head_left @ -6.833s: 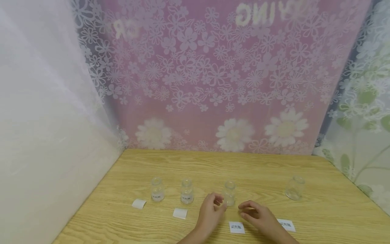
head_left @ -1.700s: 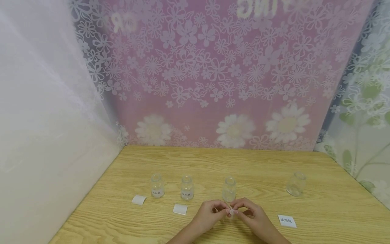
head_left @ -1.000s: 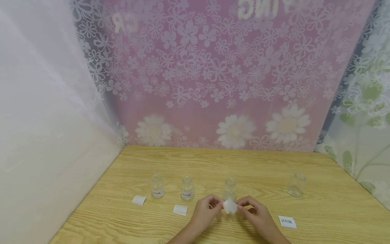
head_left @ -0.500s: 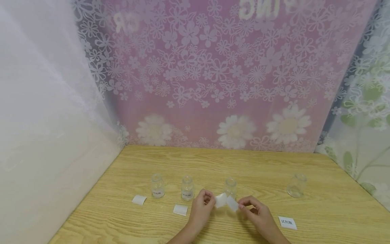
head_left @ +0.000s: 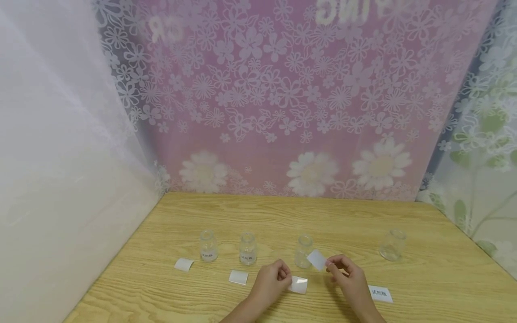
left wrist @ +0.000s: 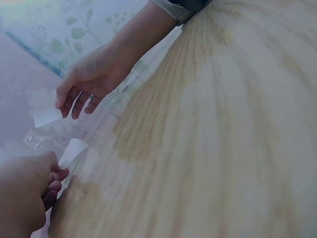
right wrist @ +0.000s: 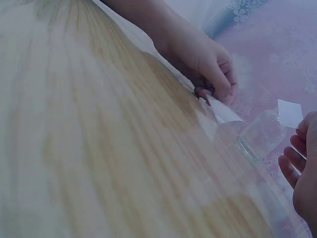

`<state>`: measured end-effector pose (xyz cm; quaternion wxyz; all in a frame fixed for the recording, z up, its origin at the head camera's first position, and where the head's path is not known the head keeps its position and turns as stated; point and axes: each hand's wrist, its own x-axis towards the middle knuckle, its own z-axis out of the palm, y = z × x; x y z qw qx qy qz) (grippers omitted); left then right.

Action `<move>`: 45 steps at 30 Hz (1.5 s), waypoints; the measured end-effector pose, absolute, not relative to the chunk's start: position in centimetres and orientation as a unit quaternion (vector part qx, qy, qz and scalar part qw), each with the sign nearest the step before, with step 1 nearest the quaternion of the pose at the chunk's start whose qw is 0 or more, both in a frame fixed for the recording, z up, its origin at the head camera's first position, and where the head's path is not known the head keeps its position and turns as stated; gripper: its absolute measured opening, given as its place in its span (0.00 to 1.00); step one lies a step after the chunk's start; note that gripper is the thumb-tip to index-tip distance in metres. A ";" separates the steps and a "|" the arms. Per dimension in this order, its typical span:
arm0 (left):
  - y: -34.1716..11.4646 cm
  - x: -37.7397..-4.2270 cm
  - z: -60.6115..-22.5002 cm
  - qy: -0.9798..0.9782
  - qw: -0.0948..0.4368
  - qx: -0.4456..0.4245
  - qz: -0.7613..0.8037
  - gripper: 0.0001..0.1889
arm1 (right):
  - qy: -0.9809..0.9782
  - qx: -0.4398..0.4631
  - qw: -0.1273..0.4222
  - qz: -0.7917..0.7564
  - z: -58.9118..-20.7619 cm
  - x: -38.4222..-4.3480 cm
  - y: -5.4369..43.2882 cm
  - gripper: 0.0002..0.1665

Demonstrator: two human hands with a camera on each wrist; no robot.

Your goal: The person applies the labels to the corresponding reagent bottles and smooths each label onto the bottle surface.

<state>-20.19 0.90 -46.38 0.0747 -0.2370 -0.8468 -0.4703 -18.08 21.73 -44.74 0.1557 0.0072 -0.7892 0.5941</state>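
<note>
My left hand [head_left: 269, 280] pinches a glossy white backing paper [head_left: 299, 285] by its left edge, low over the table. In the left wrist view this backing paper [left wrist: 73, 151] curls upward. A small white label [head_left: 317, 259] is held up by one edge between the right hand's thumb and forefinger [head_left: 348, 278], its blank side toward the head camera. Just behind it stands a clear glass bottle [head_left: 303, 252], upright and bare of any label; the label overlaps its right side in the head view. The right wrist view shows the label [right wrist: 290, 113] beside the bottle's neck.
Two glass bottles with printed labels, one far left [head_left: 208, 246] and one nearer [head_left: 247, 246], stand on the wooden table [head_left: 258, 213]. Blank white papers [head_left: 184, 264] lie before them. Another bare bottle [head_left: 392, 246] stands right, a printed label [head_left: 380, 294] in front of it.
The printed label from the middle of the table was picked up and peeled apart from its backing. The left hand has lowered the backing paper; the right has drawn the label rightward and up.
</note>
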 end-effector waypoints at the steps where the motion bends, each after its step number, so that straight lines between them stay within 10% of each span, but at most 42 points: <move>1: 0.9 -20.2 -46.4 -0.853 0.082 -0.242 -0.454 0.06 | -0.789 0.006 0.153 0.596 -44.7 -18.1 21.7 0.10; 35: 1.3 -20.3 -46.7 -0.855 0.147 -0.208 -0.451 0.07 | -0.785 0.029 0.162 0.598 -45.0 -18.2 21.5 0.04; 45: 1.9 -20.0 -46.4 -0.775 0.262 -0.377 -0.435 0.07 | -0.797 0.052 0.147 0.583 -45.3 -18.1 21.3 0.04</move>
